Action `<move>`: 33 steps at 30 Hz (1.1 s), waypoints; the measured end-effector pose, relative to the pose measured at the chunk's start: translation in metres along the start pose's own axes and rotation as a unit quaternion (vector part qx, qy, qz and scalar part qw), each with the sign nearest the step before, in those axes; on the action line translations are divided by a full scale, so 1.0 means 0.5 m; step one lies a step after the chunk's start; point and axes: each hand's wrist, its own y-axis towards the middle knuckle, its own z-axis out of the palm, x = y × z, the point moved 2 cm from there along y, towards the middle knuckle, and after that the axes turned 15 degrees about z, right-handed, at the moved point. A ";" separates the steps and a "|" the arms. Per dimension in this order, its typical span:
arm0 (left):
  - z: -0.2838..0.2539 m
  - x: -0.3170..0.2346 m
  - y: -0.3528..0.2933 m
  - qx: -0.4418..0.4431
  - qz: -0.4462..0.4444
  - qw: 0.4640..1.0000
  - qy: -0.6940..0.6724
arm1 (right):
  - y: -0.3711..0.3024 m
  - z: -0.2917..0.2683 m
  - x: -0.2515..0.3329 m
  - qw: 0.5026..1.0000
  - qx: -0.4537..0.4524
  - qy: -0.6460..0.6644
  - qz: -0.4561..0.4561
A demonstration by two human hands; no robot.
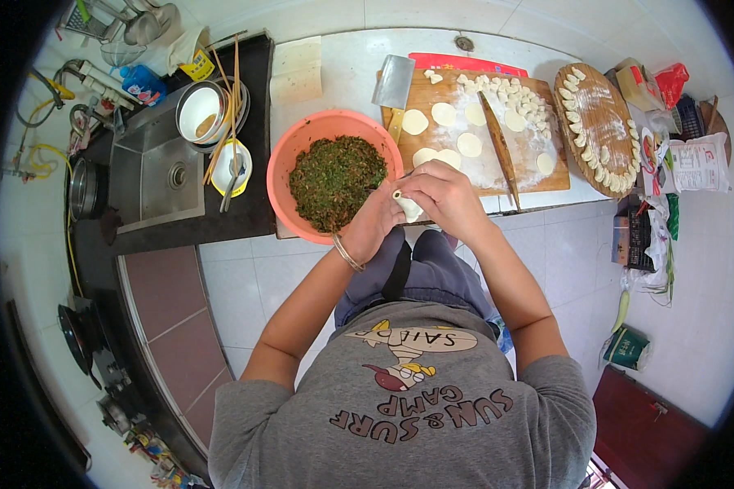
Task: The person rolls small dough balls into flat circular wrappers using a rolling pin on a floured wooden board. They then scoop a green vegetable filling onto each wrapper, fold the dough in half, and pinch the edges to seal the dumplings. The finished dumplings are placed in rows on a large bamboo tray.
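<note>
My left hand and my right hand meet at the near rim of a salmon-pink basin. Between them is a pale dumpling, cupped by the left fingers and pinched by the right. A small dark thing by the left fingers is too small to tell. Chopped green and brown filling nearly covers the basin's inside. Beyond my right hand lies a floured wooden board with round dough wrappers, a tapered rolling pin, small dough pieces and a cleaver at its left edge.
An oval wooden tray carries finished dumplings around its rim on the right. To the left are a steel sink, nested bowls with chopsticks, and a yellow-and-white bowl. Bags and baskets crowd the far right wall.
</note>
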 end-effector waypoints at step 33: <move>0.011 -0.017 0.008 -0.008 -0.063 0.996 -0.058 | 0.017 -0.018 0.007 0.986 0.012 -0.091 -0.139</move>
